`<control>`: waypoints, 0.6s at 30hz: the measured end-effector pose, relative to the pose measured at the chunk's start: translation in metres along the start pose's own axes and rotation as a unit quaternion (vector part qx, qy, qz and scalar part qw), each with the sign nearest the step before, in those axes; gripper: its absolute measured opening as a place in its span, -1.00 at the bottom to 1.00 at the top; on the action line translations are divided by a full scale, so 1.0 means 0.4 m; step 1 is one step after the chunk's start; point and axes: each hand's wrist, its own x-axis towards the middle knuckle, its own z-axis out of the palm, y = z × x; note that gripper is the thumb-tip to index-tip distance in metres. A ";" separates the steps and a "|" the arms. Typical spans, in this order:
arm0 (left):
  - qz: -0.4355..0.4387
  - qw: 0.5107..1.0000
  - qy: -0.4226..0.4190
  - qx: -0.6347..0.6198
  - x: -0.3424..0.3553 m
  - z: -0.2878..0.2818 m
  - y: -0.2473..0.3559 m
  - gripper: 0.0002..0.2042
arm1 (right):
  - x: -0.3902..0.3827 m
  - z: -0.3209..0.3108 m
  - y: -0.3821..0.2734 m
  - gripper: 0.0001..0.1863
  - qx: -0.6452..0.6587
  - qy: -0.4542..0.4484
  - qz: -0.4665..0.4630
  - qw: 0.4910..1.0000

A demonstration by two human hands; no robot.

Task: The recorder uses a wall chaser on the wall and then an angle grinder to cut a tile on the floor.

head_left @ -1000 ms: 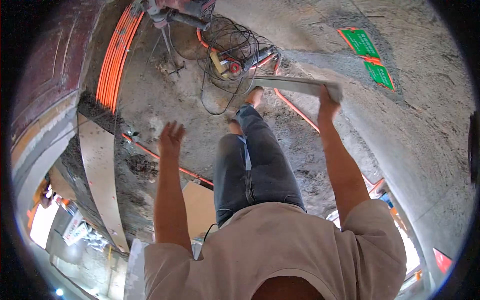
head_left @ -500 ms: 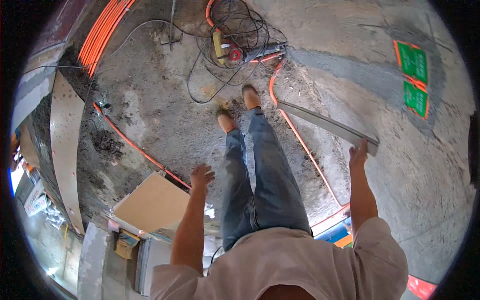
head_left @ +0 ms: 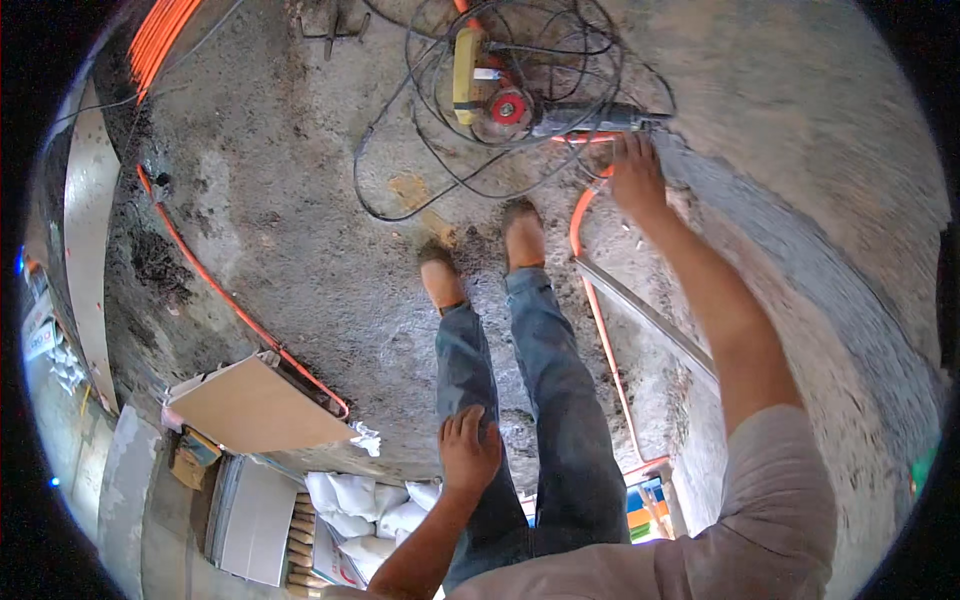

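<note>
Rough, patchy grey-brn flr (head_left: 300,240), w/ textured grey wall (head_left: 800,130) on R.

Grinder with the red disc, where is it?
In the head view, the grinder lies on the floor near the top, right of centre, among looped black cables, just right of the yellow block.

An unfinished building is suggested by the rough, bare floor (head_left: 300,220), the orange pipes (head_left: 155,38) laid across it, the grinder (head_left: 575,118) lying there and the white sacks (head_left: 355,496) piled together.
</note>
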 end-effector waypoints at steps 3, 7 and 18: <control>-0.004 0.999 0.021 -0.025 0.003 0.004 -0.013 -0.69 | 0.174 0.102 0.023 -0.63 -0.143 0.017 -0.072 0.987; -0.023 0.998 0.025 -0.054 0.004 0.001 -0.020 -0.72 | 0.289 0.115 0.033 -0.68 -0.080 -0.162 -0.013 0.983; -0.055 0.988 0.116 -0.085 -0.055 0.038 -0.060 -0.77 | -0.052 -0.241 -0.211 -0.54 0.068 -0.474 0.058 0.876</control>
